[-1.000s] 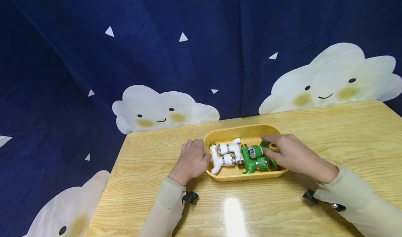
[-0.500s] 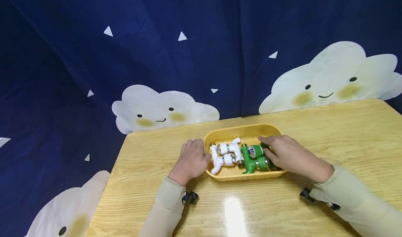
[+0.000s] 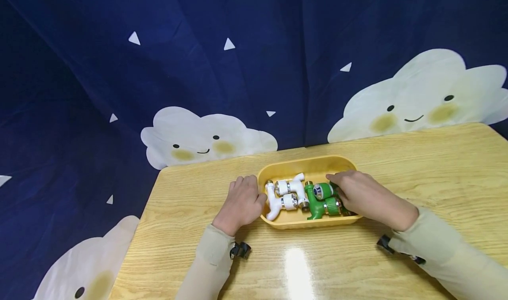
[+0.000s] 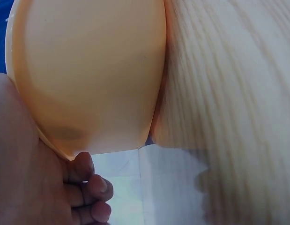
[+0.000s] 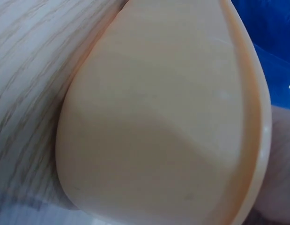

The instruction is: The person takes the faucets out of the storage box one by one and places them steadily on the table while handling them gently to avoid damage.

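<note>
A yellow plastic basin (image 3: 289,225) stands on the table in the head view. Inside, at its left, lie two white faucets (image 3: 274,204) with ribbed knobs. Right of them are two green faucets (image 3: 316,208). My left hand (image 3: 244,203) grips the basin's left end; in the left wrist view its fingers (image 4: 99,187) are curled beside the rim. My right hand (image 3: 367,198) reaches over the right end, its thumb and index finger around the upper green faucet (image 3: 323,190), whose body is mostly covered. The right wrist view shows mainly the basin's outer wall (image 5: 159,117).
A wood-grain table (image 3: 198,194) bears the basin. Behind it hangs a dark blue curtain (image 3: 238,79) with smiling white clouds (image 3: 206,132). Each wrist wears a black camera mount (image 3: 240,250).
My right hand has moved slightly left and deeper over the basin's right end, covering more of the upper green faucet. The left hand has kept its place.
</note>
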Motion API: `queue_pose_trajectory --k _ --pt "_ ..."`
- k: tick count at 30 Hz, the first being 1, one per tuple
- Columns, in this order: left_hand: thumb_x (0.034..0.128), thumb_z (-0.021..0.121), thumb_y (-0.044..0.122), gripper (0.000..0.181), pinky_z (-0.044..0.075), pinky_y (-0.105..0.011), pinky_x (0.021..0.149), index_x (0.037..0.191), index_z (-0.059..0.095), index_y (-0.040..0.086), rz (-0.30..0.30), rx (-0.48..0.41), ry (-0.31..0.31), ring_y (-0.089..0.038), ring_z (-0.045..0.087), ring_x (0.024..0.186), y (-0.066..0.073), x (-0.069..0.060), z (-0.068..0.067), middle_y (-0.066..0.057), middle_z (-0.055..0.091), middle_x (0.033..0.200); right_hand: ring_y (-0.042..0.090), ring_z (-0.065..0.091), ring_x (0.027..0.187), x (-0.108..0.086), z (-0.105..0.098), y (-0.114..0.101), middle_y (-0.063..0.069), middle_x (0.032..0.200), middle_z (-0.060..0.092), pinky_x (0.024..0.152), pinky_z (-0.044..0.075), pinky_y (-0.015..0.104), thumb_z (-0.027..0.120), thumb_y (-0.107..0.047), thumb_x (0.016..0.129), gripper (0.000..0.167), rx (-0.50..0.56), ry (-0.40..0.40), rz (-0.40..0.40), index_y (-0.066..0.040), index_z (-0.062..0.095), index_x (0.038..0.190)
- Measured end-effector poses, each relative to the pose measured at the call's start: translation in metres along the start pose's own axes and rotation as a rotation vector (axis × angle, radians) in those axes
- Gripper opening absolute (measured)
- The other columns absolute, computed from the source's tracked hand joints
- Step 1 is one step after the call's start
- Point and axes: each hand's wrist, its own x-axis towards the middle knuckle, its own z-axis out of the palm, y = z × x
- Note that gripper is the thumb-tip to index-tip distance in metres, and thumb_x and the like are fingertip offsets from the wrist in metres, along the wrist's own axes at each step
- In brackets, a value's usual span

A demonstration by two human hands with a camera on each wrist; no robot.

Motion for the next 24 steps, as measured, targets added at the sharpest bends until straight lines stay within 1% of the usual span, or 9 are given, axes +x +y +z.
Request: queue_pose_trajectory --k 2,5,10,13,17,20,24 --pt "0.0988 0.044 0.026 0.017 0.028 -0.034 0.079 0.089 0.045 0.013 -0.001 -0.003 -0.001 -0.024 0.038 0.082 -0.0001 -0.0003 -0.0003 -0.005 0.045 0.086 0.03 0.074 0.095 0.0003 0.0003 0.0 0.022 0.111 0.076 0.078 0.061 0.044 0.064 0.006 0.086 0.042 -0.005 0.005 -0.006 0.008 0.067 0.127" --pt "0.0991 0.044 0.027 0.017 0.029 -0.035 0.08 0.09 0.045 0.013 -0.002 -0.01 -0.005 -0.024 0.038 0.082 -0.0003 -0.0004 -0.0001 -0.005 0.045 0.086 0.03 0.074 0.094 0.0013 0.001 0.0 0.02 0.107 0.077 0.078 0.061 0.045 0.064 0.006 0.086 0.039 -0.018 0.007 -0.016 0.007 0.069 0.125" --pt "0.0997 0.044 0.027 0.017 0.029 -0.035 0.081 0.09 0.045 0.013 -0.001 -0.019 -0.011 -0.023 0.038 0.083 -0.0005 -0.0001 0.0 -0.005 0.045 0.087 0.023 0.073 0.085 0.0038 0.0024 0.0007 0.015 0.099 0.077 0.071 0.061 0.04 0.065 0.007 0.087 0.034 -0.032 0.002 -0.036 0.004 0.071 0.12" --pt "0.0992 0.044 0.026 0.017 0.028 -0.035 0.08 0.089 0.045 0.013 0.005 -0.019 -0.005 -0.024 0.038 0.082 -0.0004 0.0005 -0.001 -0.005 0.045 0.086 0.018 0.07 0.08 0.0051 0.002 0.001 0.014 0.1 0.077 0.066 0.059 0.036 0.067 0.006 0.087 0.036 -0.031 -0.007 -0.032 0.003 0.071 0.122" --pt "0.0987 0.045 0.026 0.017 0.028 -0.035 0.079 0.088 0.045 0.013 0.012 -0.021 0.002 -0.024 0.038 0.081 -0.0001 0.0012 -0.0018 -0.005 0.046 0.086 0.017 0.068 0.079 0.0059 0.001 0.0013 0.015 0.105 0.077 0.065 0.058 0.035 0.071 0.004 0.085 0.04 -0.03 -0.017 -0.015 0.004 0.07 0.125" --pt "0.0987 0.045 0.026 0.017 0.028 -0.035 0.079 0.088 0.045 0.013 0.012 -0.02 0.0 -0.024 0.038 0.081 0.0 0.0011 -0.0016 -0.005 0.046 0.085 0.017 0.066 0.077 0.0058 0.0014 0.0013 0.015 0.105 0.075 0.062 0.057 0.034 0.073 0.004 0.084 0.038 -0.032 -0.015 -0.011 0.003 0.07 0.122" --pt "0.098 0.045 0.025 0.017 0.028 -0.034 0.078 0.087 0.045 0.013 0.015 -0.019 0.004 -0.024 0.039 0.08 -0.0003 0.0001 -0.0012 -0.005 0.045 0.084 0.015 0.058 0.07 0.0052 0.0027 0.0012 0.016 0.102 0.068 0.056 0.051 0.03 0.077 0.002 0.081 0.035 -0.054 0.005 -0.008 0.003 0.072 0.116"
